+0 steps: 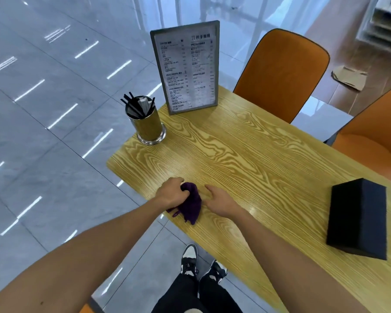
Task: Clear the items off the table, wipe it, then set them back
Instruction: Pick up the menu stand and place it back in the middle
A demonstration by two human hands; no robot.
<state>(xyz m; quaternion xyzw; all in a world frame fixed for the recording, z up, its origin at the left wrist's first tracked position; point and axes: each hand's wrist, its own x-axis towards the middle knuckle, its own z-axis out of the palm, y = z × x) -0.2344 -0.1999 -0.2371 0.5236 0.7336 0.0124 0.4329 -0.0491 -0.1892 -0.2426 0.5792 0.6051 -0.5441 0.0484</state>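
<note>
Yellow wood-grain table (246, 159) over grey tile floor. Crumpled purple cloth (191, 205) at near edge, left hand (171, 192) curled round it; right hand (220, 199) flat beside it (fingers relaxed). Metal straw holder (148, 127), framed menu stand (187, 66) at far end; black box (359, 219) on the right.

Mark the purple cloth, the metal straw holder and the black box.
purple cloth (193, 205), head view, middle fold.
metal straw holder (148, 127), head view, side wall.
black box (359, 220), head view, front face.

The menu stand's (186, 66) small print blurs beyond reading; the purple cloth's (191, 205) upper end hides inside the left hand (171, 192) (fingers curled over it).
</note>
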